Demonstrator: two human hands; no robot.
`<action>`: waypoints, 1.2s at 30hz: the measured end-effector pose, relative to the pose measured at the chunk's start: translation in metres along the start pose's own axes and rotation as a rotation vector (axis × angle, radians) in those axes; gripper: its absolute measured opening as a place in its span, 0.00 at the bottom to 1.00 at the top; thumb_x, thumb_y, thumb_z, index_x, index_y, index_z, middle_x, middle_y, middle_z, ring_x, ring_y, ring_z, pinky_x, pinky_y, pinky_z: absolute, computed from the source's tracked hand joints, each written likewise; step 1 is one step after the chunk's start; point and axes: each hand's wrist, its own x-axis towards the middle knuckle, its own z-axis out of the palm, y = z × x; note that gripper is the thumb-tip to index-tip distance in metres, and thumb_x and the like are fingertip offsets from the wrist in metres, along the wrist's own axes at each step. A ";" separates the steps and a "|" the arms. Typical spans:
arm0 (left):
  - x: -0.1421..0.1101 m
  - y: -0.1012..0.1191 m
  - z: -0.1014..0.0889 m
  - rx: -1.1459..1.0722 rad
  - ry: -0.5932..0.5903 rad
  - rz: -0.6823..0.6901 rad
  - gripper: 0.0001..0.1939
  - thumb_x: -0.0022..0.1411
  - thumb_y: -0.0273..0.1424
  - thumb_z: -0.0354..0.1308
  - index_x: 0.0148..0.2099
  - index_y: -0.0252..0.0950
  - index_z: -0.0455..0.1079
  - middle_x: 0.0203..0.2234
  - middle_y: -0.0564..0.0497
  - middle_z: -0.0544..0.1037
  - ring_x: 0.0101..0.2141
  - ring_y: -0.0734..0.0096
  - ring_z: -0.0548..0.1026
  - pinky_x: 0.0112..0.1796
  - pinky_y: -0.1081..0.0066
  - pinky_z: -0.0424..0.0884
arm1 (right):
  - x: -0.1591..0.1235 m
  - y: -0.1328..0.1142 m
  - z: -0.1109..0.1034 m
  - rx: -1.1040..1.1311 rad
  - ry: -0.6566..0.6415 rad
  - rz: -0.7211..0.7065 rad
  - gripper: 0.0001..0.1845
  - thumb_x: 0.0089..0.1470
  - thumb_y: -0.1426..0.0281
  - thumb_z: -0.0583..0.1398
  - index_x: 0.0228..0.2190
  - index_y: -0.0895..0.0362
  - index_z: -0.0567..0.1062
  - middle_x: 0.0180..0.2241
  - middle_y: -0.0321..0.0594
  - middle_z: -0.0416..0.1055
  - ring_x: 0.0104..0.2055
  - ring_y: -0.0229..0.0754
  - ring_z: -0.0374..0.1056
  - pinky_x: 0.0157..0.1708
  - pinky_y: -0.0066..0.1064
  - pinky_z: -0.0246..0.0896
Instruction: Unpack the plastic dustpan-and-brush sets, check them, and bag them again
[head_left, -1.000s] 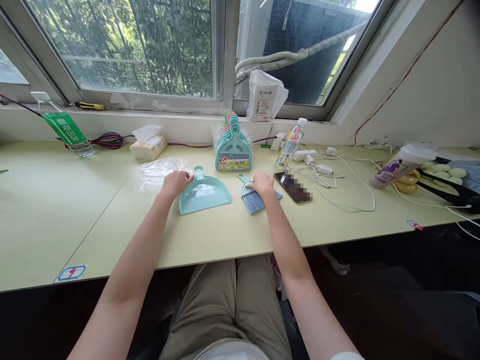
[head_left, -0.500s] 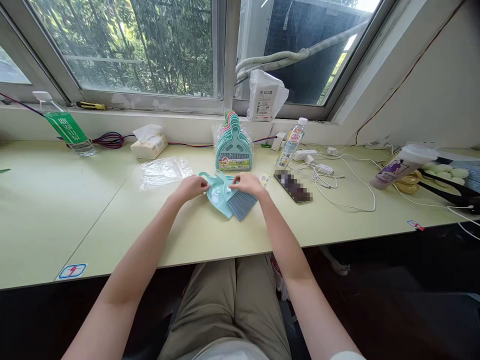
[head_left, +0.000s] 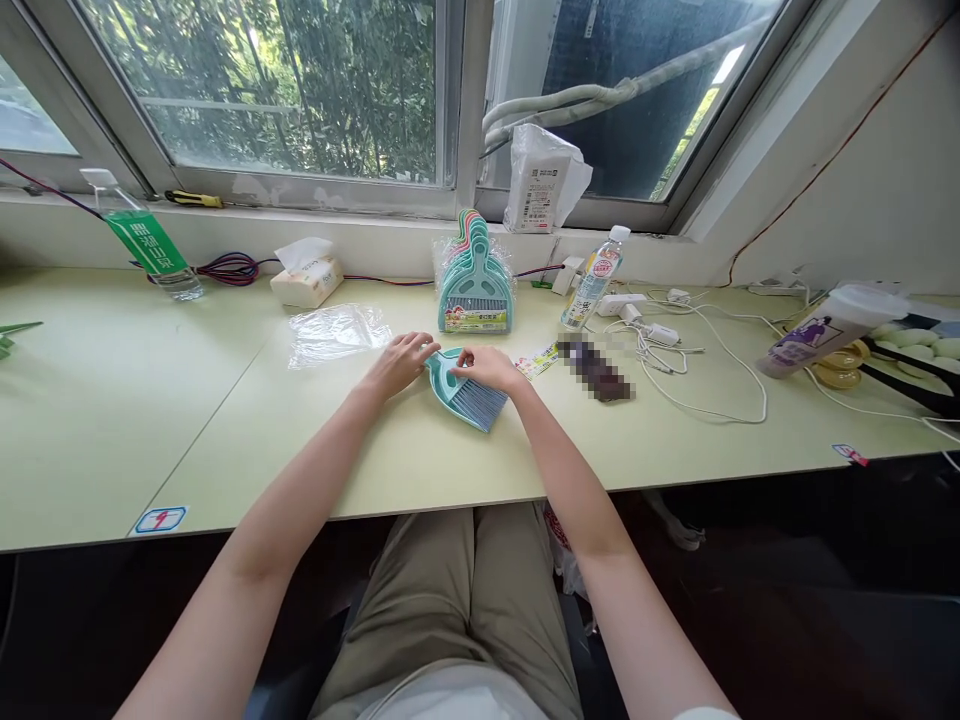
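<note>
A small light-blue dustpan (head_left: 442, 396) lies on the table in front of me, its handle end pointing up and left. Over it rests a matching hand brush (head_left: 481, 402) with grey-blue bristles, the two now nearly lined up. At the handle end, the fingers of my left hand (head_left: 403, 364) close on the dustpan. My right hand (head_left: 489, 368) pinches the brush near its upper part, and the fingers partly cover it. A printed card (head_left: 538, 360) lies just right of my right hand. Farther back stands a row of wrapped dustpan-and-brush sets (head_left: 477, 290).
A clear plastic bag (head_left: 337, 335) and a tissue pack (head_left: 307, 275) are to the left. On the right are a drink bottle (head_left: 596, 278), a blurred phone (head_left: 596, 370), white cables (head_left: 705, 395) and a cup (head_left: 829, 330). A green-labelled bottle (head_left: 150, 245) leans at the far left.
The brush has turned and moved onto the dustpan, where before it stuck out to the right at an angle. My view has shifted slightly.
</note>
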 end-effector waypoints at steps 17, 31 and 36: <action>-0.004 0.005 0.010 -0.164 -0.069 -0.042 0.15 0.64 0.21 0.47 0.44 0.37 0.74 0.41 0.41 0.78 0.41 0.63 0.75 0.41 0.66 0.69 | -0.003 -0.006 -0.002 0.078 -0.018 -0.001 0.13 0.48 0.57 0.64 0.30 0.53 0.77 0.35 0.33 0.78 0.37 0.39 0.70 0.30 0.26 0.52; 0.020 0.037 -0.007 -1.373 -0.127 -0.653 0.30 0.56 0.48 0.60 0.58 0.42 0.65 0.48 0.44 0.76 0.46 0.53 0.76 0.38 0.65 0.74 | -0.005 -0.022 -0.003 0.140 0.398 0.161 0.17 0.58 0.54 0.56 0.38 0.53 0.75 0.36 0.39 0.77 0.41 0.43 0.72 0.37 0.28 0.60; 0.014 0.026 0.000 -1.447 0.026 -0.759 0.31 0.49 0.40 0.67 0.55 0.39 0.66 0.47 0.46 0.76 0.45 0.58 0.76 0.37 0.69 0.74 | -0.009 0.015 -0.028 -0.019 0.465 0.328 0.23 0.66 0.57 0.46 0.41 0.55 0.77 0.41 0.47 0.77 0.43 0.47 0.73 0.40 0.33 0.62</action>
